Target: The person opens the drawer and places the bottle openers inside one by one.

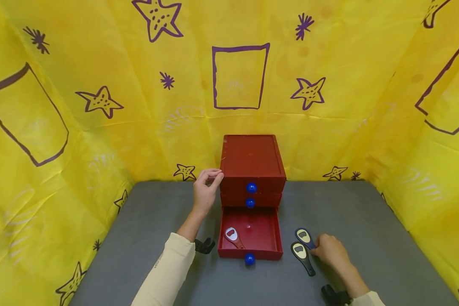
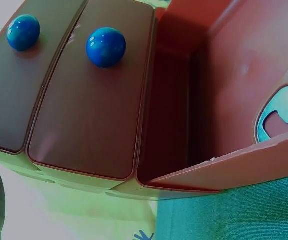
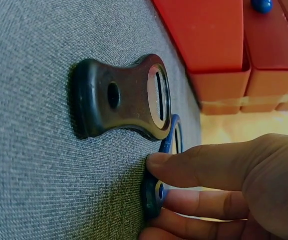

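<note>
A red drawer unit (image 1: 250, 155) stands on the grey table, its bottom drawer (image 1: 262, 238) pulled out. Inside that drawer lies a red bottle opener (image 1: 237, 241), at its left side. My left hand (image 1: 205, 193) touches the unit's upper left front corner with extended fingertips. To the right of the drawer, my right hand (image 1: 333, 254) pinches the handle end of a blue bottle opener (image 1: 303, 234) between thumb and fingers, close over the table. Just beside it a black bottle opener (image 3: 129, 97) lies on the cloth.
Two upper drawers with blue knobs (image 1: 251, 188) are pushed in; the open drawer's knob (image 1: 250, 259) sticks out toward me. Yellow patterned cloth (image 1: 241, 123) rises behind and on both sides of the grey table (image 1: 149, 238).
</note>
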The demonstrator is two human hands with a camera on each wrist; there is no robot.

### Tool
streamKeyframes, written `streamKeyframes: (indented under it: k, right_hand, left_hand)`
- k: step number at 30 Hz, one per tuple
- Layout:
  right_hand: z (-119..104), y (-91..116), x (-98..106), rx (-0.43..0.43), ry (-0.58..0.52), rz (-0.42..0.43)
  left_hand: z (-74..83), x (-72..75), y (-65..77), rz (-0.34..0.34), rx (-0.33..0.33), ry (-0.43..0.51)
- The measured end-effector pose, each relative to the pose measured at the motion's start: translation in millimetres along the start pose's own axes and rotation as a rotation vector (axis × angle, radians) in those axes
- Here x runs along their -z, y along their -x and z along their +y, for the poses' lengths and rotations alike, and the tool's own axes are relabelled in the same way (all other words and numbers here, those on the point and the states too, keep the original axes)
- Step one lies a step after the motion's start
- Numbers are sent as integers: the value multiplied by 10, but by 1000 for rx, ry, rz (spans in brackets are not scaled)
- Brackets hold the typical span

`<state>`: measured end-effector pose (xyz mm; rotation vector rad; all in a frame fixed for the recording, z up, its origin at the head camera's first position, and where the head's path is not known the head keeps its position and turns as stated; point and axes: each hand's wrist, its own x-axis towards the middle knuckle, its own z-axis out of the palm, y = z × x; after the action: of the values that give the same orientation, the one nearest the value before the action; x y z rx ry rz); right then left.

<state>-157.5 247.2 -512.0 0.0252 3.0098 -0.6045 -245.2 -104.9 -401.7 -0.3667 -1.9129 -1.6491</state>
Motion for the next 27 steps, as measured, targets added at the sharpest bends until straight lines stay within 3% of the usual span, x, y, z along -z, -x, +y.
streamKeyframes:
  k: [9, 27]
  right_hand:
    - [18, 24, -6, -24, -4, -18]
    - [64, 38, -11, -4, -37, 34]
  left_hand:
    - [-29, -17, 15, -4, 7, -6]
    - [-7, -5, -8, 3, 8, 41]
